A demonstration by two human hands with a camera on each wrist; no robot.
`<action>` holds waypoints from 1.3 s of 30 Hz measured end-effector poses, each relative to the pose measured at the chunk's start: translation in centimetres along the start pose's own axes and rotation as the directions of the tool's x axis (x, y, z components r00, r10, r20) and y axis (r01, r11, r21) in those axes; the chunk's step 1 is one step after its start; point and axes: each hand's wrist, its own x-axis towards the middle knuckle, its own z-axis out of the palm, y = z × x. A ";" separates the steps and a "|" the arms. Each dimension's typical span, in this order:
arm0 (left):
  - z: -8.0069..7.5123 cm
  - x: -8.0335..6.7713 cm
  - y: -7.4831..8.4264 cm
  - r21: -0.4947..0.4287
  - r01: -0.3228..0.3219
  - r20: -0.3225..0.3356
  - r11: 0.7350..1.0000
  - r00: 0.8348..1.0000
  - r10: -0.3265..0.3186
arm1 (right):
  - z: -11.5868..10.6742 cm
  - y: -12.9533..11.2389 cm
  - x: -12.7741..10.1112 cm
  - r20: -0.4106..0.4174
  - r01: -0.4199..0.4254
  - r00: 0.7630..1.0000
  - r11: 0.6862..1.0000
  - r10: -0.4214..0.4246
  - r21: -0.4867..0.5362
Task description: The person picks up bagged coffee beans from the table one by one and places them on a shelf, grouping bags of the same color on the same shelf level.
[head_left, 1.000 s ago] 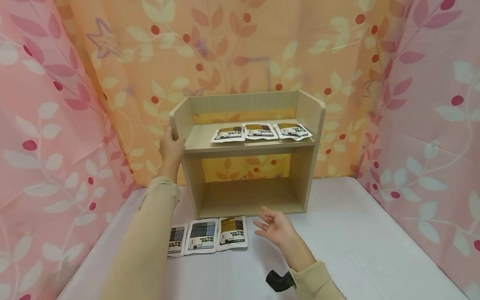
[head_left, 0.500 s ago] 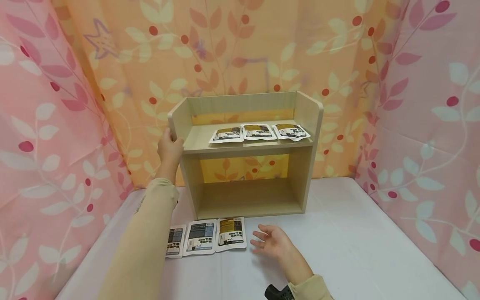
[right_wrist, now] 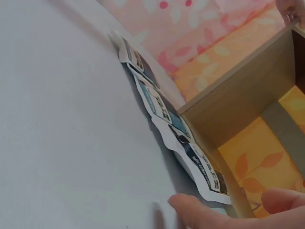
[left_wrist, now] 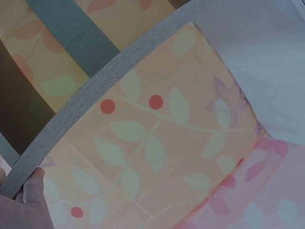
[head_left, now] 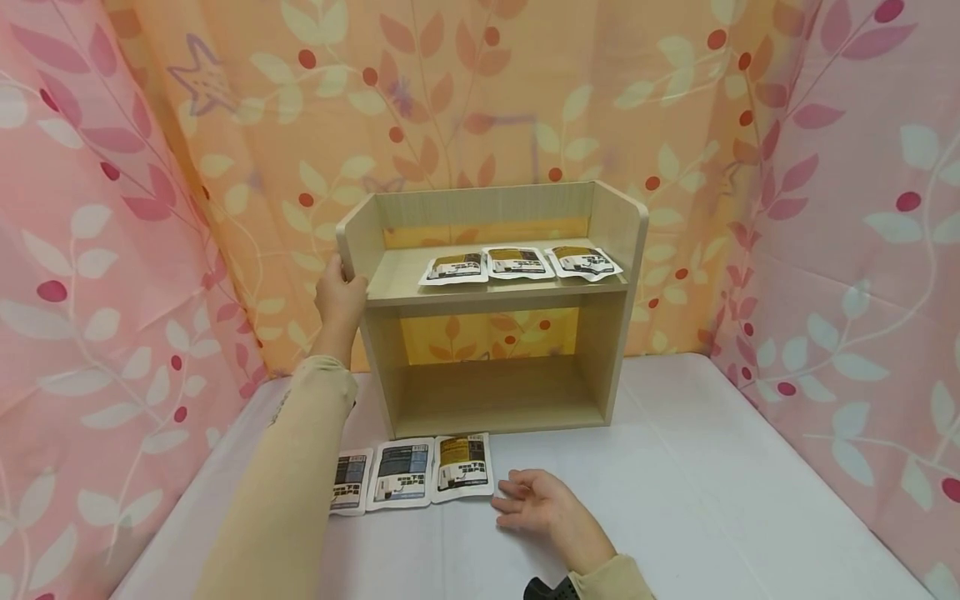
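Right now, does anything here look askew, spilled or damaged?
Nothing stands out. Three packets lie in a row on the upper shelf, and three more packets lie flat on the table. The left hand holds the shelf's side; the right hand rests by the packets.

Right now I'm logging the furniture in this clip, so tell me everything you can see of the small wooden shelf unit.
The small light-wood shelf unit stands upright on the white-covered table, against the orange leaf-print curtain. It has two side panels with rounded top corners, a low back rail, an upper shelf and an open lower compartment that shows the curtain behind. Three flat printed pouches lie in a row on the upper shelf; the lower compartment holds nothing. The left hand holds its left side panel in a steady grip.
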 end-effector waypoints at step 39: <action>0.0 -0.4 0.0 0.033 -0.002 -0.021 0.999 1.000 0.003 | 1.8 2.9 3.9 -0.061 0.110 0.992 0.994 -0.108 0.025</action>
